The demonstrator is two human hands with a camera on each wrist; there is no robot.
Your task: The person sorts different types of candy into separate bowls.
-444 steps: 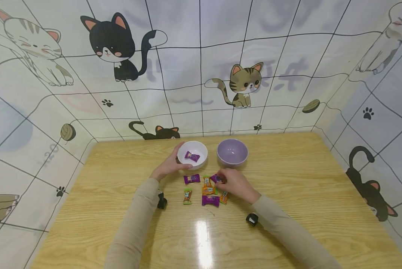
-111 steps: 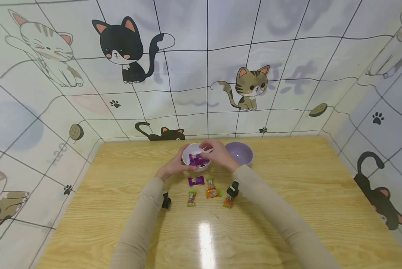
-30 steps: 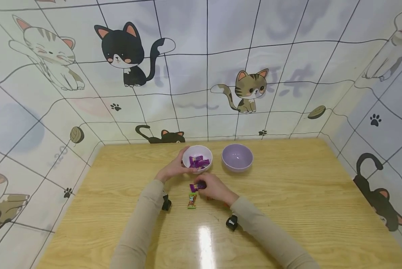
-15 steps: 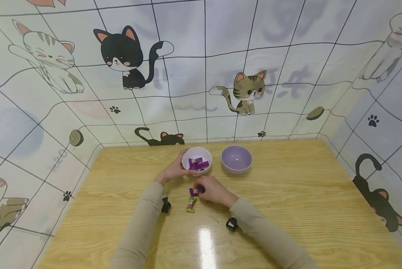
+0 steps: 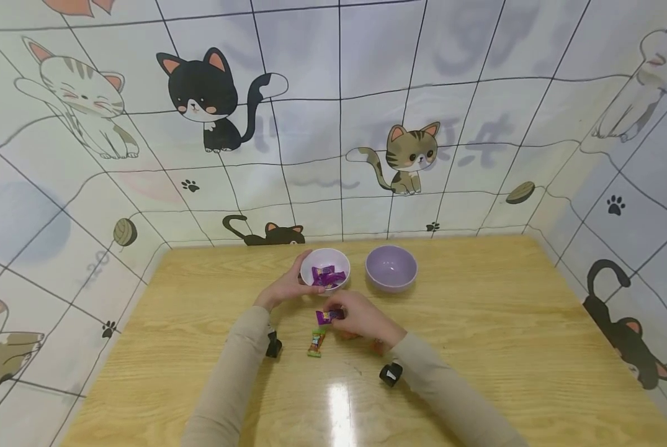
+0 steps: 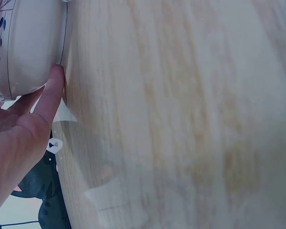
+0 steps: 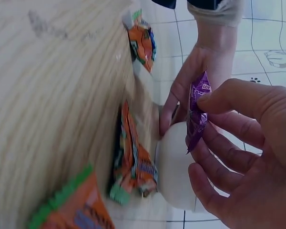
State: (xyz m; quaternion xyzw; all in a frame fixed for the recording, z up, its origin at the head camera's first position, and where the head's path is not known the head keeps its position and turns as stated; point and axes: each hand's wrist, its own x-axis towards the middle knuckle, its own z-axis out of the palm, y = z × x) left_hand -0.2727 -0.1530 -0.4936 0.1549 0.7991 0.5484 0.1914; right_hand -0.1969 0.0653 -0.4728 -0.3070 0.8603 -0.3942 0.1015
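Note:
My left hand (image 5: 287, 288) holds the white bowl (image 5: 317, 260) from its left side, thumb at the near rim. In the left wrist view the fingers (image 6: 48, 98) curve against the wall of that bowl (image 6: 35, 45). Several purple-wrapped candies (image 5: 329, 277) lie inside it. Just in front of the bowl, my right hand (image 5: 362, 316) pinches another purple-wrapped candy (image 5: 325, 317) between thumb and fingers. The right wrist view shows this candy (image 7: 197, 112) held above the table by its edge. The far end is hidden behind the fingers in the head view.
A light purple bowl (image 5: 391, 267) stands right of the white one, with nothing visible inside. One orange-and-green candy (image 5: 315, 343) lies near the left forearm. More orange candies (image 7: 131, 160) lie under the right hand, mostly covered in the head view. A patterned cloth wall (image 5: 311, 155) borders the table.
Since the oldest frame, purple candies have gone from the table into the white bowl. Over the last second my right hand has picked up the purple candy left on the table. The left hand stays.

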